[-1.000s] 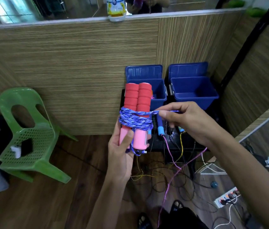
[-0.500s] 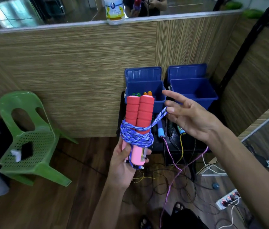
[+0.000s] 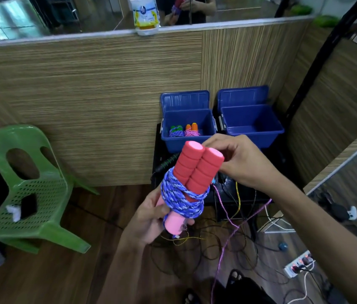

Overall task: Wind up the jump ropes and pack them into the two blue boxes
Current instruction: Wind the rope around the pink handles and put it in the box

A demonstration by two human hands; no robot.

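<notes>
While the left hand (image 3: pixel 151 218) grips the lower pink ends of the two red foam jump-rope handles (image 3: pixel 195 170), thumb and fingers curled round them, the blue-and-white braided cord (image 3: pixel 182 200) sits wound in a thick band around the middle of the pair. Handles are held side by side, long axis tilted, tops leaning up and right toward the boxes. Right hand (image 3: pixel 238 161) is at the top end, fingers curled against the right-hand handle just behind its tip; looks like a light pinch, but fingertips are hidden behind the foam, so exact contact unclear.

Bundle is in mid-air, in front of and below the left open blue plastic box (image 3: pixel 208 119), which holds two wound ropes, a green-handled bundle (image 3: pixel 176 131) and an orange-handled bundle (image 3: pixel 192 130). Right open blue plastic box (image 3: pixel 278 128) shows nothing inside from this angle. Both stand on a black stand (image 3: pixel 156 150) against the wood-grain wall.

Judgement: winding appears done, so next is placing. Boxes lie forward and up from the fingers; the right hand is nearer them. Loose pink-purple cord (image 3: pixel 228 244) hangs down to the floor, still to wind.
</notes>
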